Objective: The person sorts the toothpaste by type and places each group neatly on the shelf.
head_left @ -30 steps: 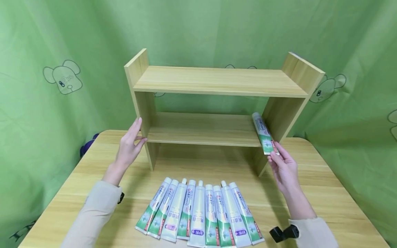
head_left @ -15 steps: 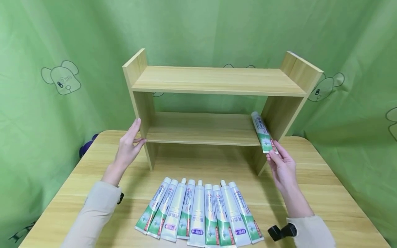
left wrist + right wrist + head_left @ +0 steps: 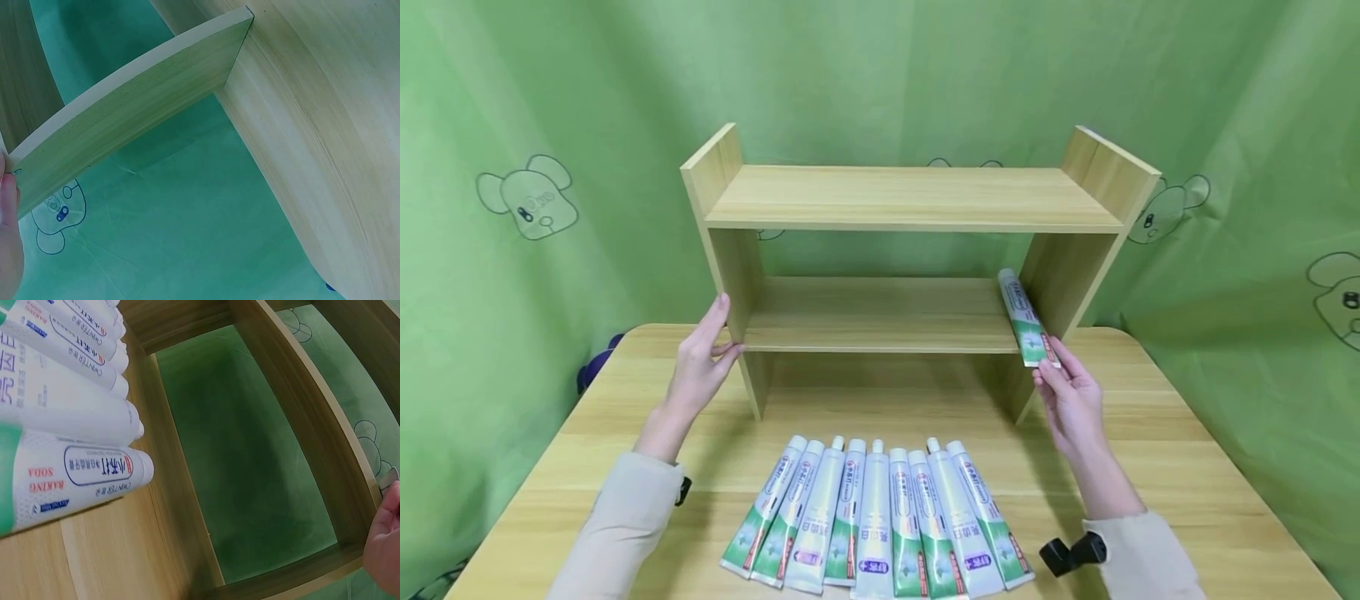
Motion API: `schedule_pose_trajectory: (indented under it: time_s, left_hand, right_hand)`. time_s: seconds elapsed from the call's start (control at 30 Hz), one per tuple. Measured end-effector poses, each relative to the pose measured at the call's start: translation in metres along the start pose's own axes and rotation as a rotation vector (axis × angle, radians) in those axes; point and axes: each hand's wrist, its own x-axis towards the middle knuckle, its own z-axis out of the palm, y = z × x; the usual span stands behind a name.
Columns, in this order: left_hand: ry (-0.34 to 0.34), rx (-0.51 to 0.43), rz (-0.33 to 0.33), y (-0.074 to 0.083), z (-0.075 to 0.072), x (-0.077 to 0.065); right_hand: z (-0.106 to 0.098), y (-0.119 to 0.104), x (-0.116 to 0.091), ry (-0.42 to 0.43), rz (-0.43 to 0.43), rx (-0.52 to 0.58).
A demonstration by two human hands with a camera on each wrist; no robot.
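My right hand [image 3: 1071, 404] pinches the flat lower end of a green-and-white toothpaste tube [image 3: 1024, 321] between thumb and fingers. Cap end inward, the tube lies on the middle board [image 3: 880, 321] of a wooden shelf, against the right side panel [image 3: 1063, 275]; its flat end juts past the front edge. My left hand [image 3: 694, 375] touches the left side panel [image 3: 730, 275], fingers fairly straight and thumb at the board's front corner. Only part of the left hand [image 3: 9, 244] shows in the left wrist view. At the right wrist view's edge, the right hand [image 3: 384, 550] mostly hides the tube.
Several toothpaste tubes [image 3: 874, 521] lie fanned in a row on the wooden table [image 3: 1180, 467] before the shelf, caps toward it. Some are green and white, others white and purple. Above is the top board [image 3: 902, 196]. A green curtain [image 3: 850, 75] hangs behind.
The head view has shifted slightly, so the scene sits a little further left. Both hands keep their places at the shelf, and the right hand still holds the tube.
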Motion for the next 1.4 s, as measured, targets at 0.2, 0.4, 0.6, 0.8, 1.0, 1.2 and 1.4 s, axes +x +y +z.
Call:
schedule_pose_trajectory:
  time_s: [0.2,0.4,0.6,0.8,1.0,1.2,1.4]
  left_hand:
    - [-0.001,-0.002,-0.005,0.001,0.000,0.000]
    - [-0.002,0.006,-0.012,0.003,-0.002,-0.003]
    - [-0.002,0.027,-0.013,0.002,-0.003,-0.004]
    - [0.003,0.034,-0.010,0.001,-0.003,-0.001]
    - [0.006,0.037,-0.015,0.001,-0.002,0.001]
    - [-0.002,0.026,-0.021,0.001,-0.002,0.001]
    - [-0.007,0.011,-0.038,0.001,-0.001,0.000]
  right_hand:
    - [-0.001,-0.002,0.001,-0.001,0.002,-0.004]
    - [-0.001,-0.001,0.000,-0.019,-0.014,-0.020]
    - [-0.002,-0.003,-0.005,-0.054,-0.022,0.017]
    - [-0.006,-0.009,-0.005,-0.106,0.028,0.066]
    - [-0.009,-0.015,-0.004,-0.164,0.084,0.086]
    - [-0.014,-0.016,-0.006,-0.176,0.106,0.054]
    - [-0.023,-0.015,-0.011,-0.170,0.145,0.008]
